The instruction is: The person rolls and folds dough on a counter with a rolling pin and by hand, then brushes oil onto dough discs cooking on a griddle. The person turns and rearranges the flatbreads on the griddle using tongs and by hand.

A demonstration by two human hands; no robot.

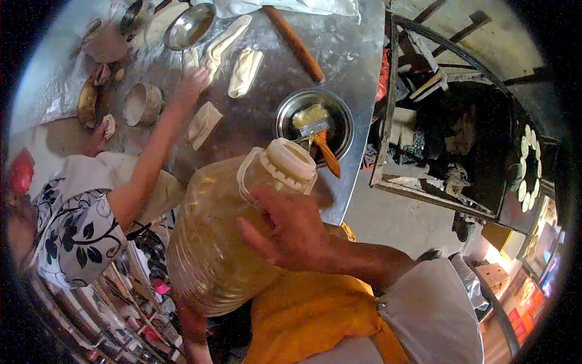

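Note:
A large clear plastic jug (212, 242) lies tilted across my front, its open white neck (291, 159) at the rim of a steel bowl (285, 112). My right hand (288, 227) grips the jug just below the neck. The left forearm reaches under the jug's base; my left hand is hidden behind it. Inside the bowl is yellowish liquid, with a wooden-handled brush (326, 151) leaning on the rim. Between mouth and bowl there seems to be a thin stream of liquid.
A co-worker's hand (197, 82) touches a long dough strip (227, 42) on the metal table (254, 124). Nearby lie dough pieces (245, 73), a rolling pin (294, 45) and a metal bowl (191, 27). On the right stands a dark stove frame (445, 203) beside a ring of pale rounds (523, 167).

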